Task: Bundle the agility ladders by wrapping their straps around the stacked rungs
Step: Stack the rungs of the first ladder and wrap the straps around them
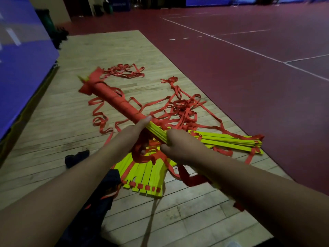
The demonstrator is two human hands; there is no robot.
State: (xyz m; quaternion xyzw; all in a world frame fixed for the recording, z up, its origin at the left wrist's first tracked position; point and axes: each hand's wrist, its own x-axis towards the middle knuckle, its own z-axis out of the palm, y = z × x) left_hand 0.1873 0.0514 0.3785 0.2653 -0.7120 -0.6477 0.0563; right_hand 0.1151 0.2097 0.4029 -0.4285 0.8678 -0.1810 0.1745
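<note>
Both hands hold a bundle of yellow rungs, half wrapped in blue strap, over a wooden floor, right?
Not quite: the head view shows the strap round the rungs is red, not blue. The left hand and right hand do hold it over the wooden floor.

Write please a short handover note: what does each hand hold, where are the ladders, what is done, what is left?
Left hand: grips the bundle where the red wrapping ends.
Right hand: grips the bare rungs just beside it.
Done: the far part of the bundle is wrapped.
Left: wrap the near part. Loose straps lie tangled on the floor. A second stack, on the right, is not wrapped.
</note>
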